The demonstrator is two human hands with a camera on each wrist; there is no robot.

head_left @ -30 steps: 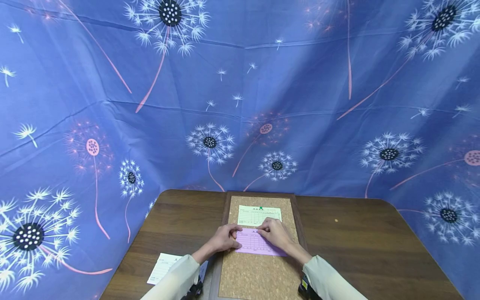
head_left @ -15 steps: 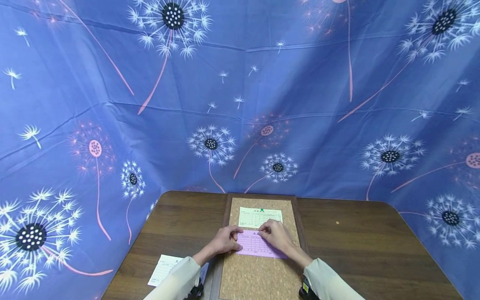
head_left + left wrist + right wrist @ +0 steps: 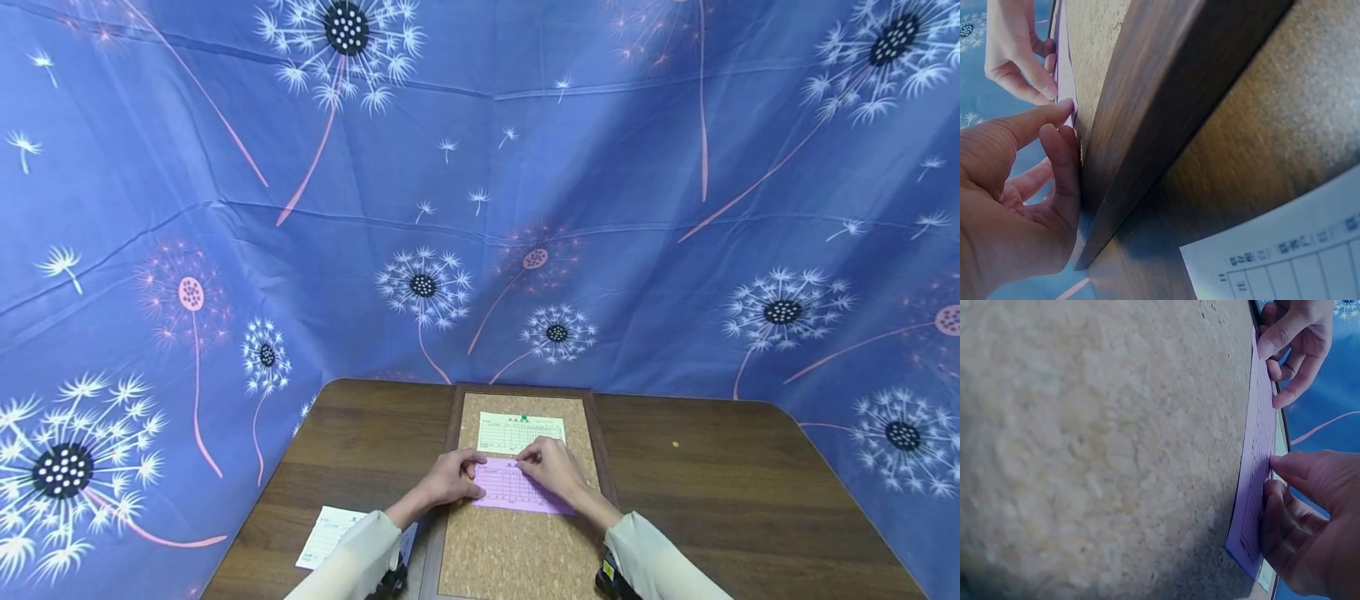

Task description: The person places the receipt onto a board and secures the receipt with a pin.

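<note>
A purple printed slip [image 3: 513,490] lies on a wood-framed cork board [image 3: 517,554], just below a pale green slip [image 3: 498,432] with a green pin [image 3: 524,418] at its top. My left hand [image 3: 452,477] presses the purple slip's left side, index finger near the upper corner and thumb near the lower. At the middle of the slip's top edge, my right hand [image 3: 553,468] brings thumb and fingers together in a pinch. Those fingertips hide what they hold; I cannot tell what it is. Both hands also show in the right wrist view around the purple slip [image 3: 1249,494].
White printed slips [image 3: 327,533] lie on the brown table [image 3: 712,492] left of the board, partly under my left sleeve [image 3: 356,554]. A tiny yellowish spot [image 3: 675,444] shows on the table at right. Blue dandelion-patterned cloth [image 3: 645,325] hangs behind and at the sides.
Both hands stay in place at the purple slip. Only a slight shift of the head view shows.
</note>
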